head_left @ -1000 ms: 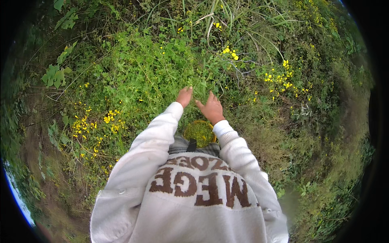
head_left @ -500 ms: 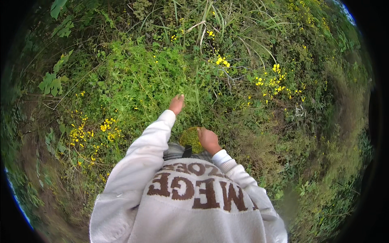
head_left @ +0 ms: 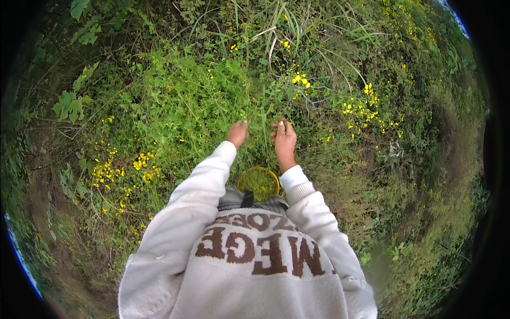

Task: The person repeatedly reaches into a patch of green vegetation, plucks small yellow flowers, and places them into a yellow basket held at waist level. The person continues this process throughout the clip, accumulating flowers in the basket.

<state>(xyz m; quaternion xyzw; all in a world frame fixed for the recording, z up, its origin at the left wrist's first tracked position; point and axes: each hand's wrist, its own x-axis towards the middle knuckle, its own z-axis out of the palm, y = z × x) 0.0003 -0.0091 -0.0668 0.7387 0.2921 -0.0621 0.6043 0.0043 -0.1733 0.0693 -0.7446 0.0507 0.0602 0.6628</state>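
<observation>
- So both hands are out in front in a thick patch of green weeds [head_left: 175,106], roughly level with each other and only a small gap apart
- left hand [head_left: 237,133] is curled, fingertips dipped into the leaves; looks like it's pinching at something green but it's too small to tell if it actually has hold of a stem
- right hand [head_left: 285,141] has the fingers bunched together pointing up and away from the body, with what seems to be a small dark bit of plant at the tips; can't say how firm the grip is
- between the two hands a few thin grass stalks [head_left: 264,114] run up, long axis pointing away from the person toward the top of the view, so they sit just inside both sets of fingers; the right hand looks a touch nearer to them
- directly below the hands, tucked close against the body, is a round yellow-rimmed bowl [head_left: 258,183] already holding chopped-looking greens, its mouth facing up; it sits between the two white sleeves [head_left: 202,181], a bit nearer the right wrist
- yellow flowers [head_left: 300,81] are scattered just beyond the right hand and more off to the left, not touched by either hand
- bare dirt path [head_left: 48,212] curves round the left edge
</observation>
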